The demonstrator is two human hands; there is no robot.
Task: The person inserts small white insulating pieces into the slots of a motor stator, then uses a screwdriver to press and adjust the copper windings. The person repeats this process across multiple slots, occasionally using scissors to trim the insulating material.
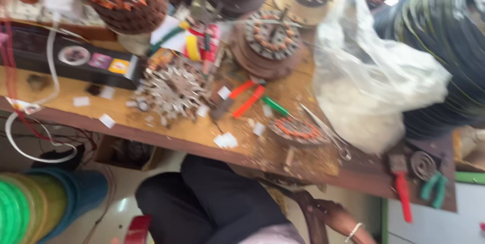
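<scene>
Cluttered winding table [166, 135], work paused
One hand [333, 213] below the table edge, grip unclear; other unseen; wound stator [297, 131], scissors [327, 134] lie untouched.

Six round wound stators [270, 42] crowd the bench's far side — one flat winding [297, 131] lies nearer. Two red-handled tools [248, 97] — one scissors [328, 133], one green screwdriver [275, 106], one plastic bag [369, 82].

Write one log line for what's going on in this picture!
view: blurred, tilted | hand: wears bracelet, below workbench edge, holds nothing visible | other hand: unseen | bench: wound stators, red-handled pliers, scissors, plastic bag
</scene>
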